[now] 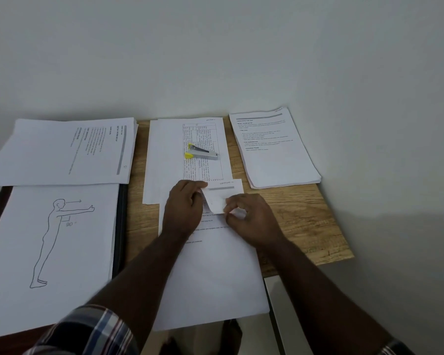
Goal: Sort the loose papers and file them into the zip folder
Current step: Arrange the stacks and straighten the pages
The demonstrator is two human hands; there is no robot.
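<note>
Pinching the folded-back top corner of a printed sheet, the right hand has thumb and forefinger closed on the curled paper flap, while the left hand presses down on the same sheet just beside it, its fingertips curled at the fold's edge. That sheet lies in the middle of the wooden table, running from the hands back toward the person, its top overlapping a stack of papers with a printed table. A yellow-and-silver stapler rests on that stack, a little beyond the hands. To the right, well apart from the right hand, sits another stack of text pages, slightly angled. To the left of the left forearm lies a sheet with a line drawing of a standing figure, resting on a dark folder whose edge shows along the sheet's right side; whether it is the zip folder cannot be told. Above that lies a further pile of sideways-turned pages. A plaid sleeve covers the left upper arm
</note>
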